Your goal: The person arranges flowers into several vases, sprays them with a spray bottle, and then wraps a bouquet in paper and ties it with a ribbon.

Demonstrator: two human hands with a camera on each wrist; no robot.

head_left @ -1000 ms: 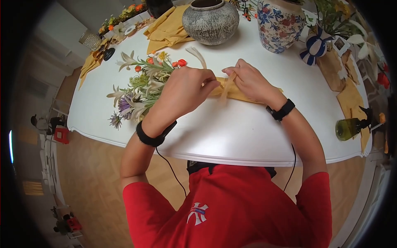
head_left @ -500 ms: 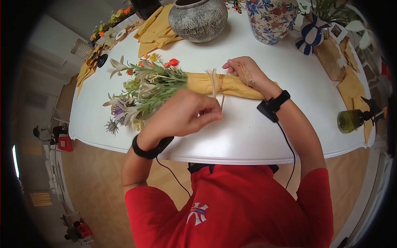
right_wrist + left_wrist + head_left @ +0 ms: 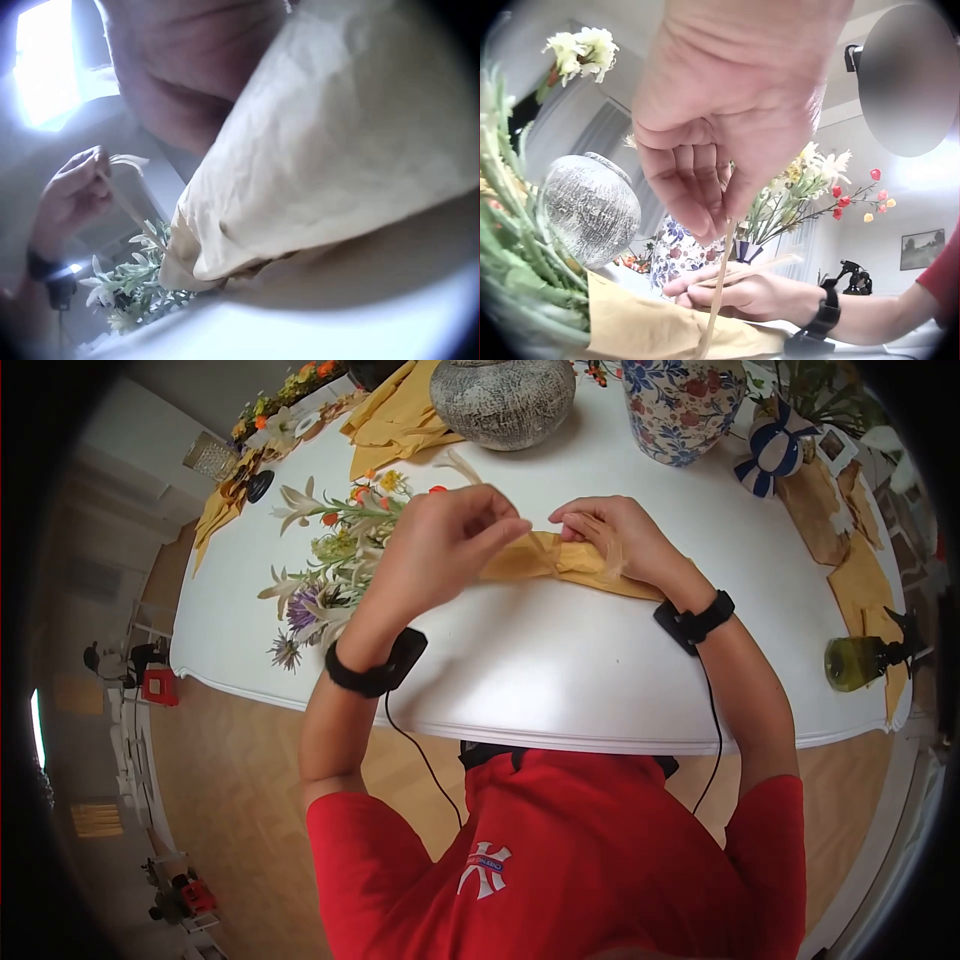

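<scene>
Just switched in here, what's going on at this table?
Someone is working a thin tan strip at the paper wrap of a bunch of flowers lying on the white table. The left hand pinches one length of the strip above the wrap; the right hand holds another between its fingers. Whether it is knotted yet, I cannot tell.

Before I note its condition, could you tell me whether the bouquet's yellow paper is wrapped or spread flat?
Wrapped: the yellow paper forms a long sleeve, and the flowers stick out of one end.
</scene>
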